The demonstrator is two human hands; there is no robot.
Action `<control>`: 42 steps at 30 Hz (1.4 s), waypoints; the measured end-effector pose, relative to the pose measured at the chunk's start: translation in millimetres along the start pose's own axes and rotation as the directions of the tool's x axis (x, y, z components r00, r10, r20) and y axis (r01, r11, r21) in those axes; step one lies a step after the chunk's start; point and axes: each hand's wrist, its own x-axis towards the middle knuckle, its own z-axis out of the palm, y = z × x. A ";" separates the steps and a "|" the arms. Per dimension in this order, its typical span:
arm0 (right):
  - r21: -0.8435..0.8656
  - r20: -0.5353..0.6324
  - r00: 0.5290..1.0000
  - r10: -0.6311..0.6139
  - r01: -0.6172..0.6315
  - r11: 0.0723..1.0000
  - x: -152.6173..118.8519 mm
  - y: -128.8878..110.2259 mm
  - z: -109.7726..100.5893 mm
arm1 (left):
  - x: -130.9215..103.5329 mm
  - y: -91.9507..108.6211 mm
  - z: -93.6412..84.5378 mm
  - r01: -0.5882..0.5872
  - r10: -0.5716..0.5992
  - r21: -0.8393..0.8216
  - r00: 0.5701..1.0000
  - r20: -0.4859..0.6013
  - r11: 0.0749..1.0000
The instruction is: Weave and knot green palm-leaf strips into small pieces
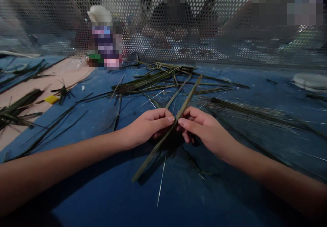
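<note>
Strips (148,80) lie heaped before a metal screen (143,33); the leaf (188,99) slants from near left to far right, pinched by the left hand (150,125) and right hand (206,126).

We are looking forward and down from one head-worn camera, close above a flat blue tabletop (109,182), facing a grey perforated metal screen (143,16) at twelve o'clock.

Matt, fibrous-looking plant strip (187,99)
</note>
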 end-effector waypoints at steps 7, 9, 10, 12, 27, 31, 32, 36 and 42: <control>-0.096 -0.022 1.000 0.015 -0.017 0.995 -2.0 -4.3 7.4 | -1.3 0.0 0.9 -0.008 0.008 -0.007 0.999 -0.044 1.000; -0.091 -0.027 0.999 0.030 -0.033 0.995 -1.1 -5.2 6.8 | -2.0 0.2 1.3 -0.012 0.012 0.007 0.999 -0.047 1.000; -0.086 -0.025 0.999 0.039 -0.041 0.995 -0.7 -5.7 6.4 | -2.4 0.1 1.4 -0.014 0.015 0.018 0.999 -0.046 1.000; -0.071 -0.021 0.998 0.058 -0.059 0.996 -0.4 -6.4 5.9 | -3.0 -0.5 1.8 -0.014 0.016 0.046 0.999 -0.038 0.999; -0.026 -0.049 0.998 -0.031 0.030 0.999 0.7 2.6 7.8 | 0.6 -1.1 -2.8 0.046 -0.047 -0.074 0.999 -0.019 0.996; 0.074 -0.009 1.000 0.015 -0.014 0.997 0.4 2.1 3.7 | -0.1 0.5 -2.8 0.041 -0.040 -0.024 0.999 0.031 0.999; 0.105 -0.001 1.000 0.020 -0.020 0.994 0.3 2.0 2.9 | -0.2 0.8 -2.5 0.038 -0.038 -0.010 0.999 0.036 0.999; 0.196 0.011 1.000 0.008 -0.010 0.980 1.6 2.8 0.3 | -0.1 0.5 -2.5 0.032 -0.032 0.010 0.999 0.013 0.999; 0.166 -0.054 0.999 0.001 0.008 0.986 4.1 3.9 0.8 | 1.3 -1.0 -2.8 0.038 -0.038 -0.044 0.999 -0.002 0.998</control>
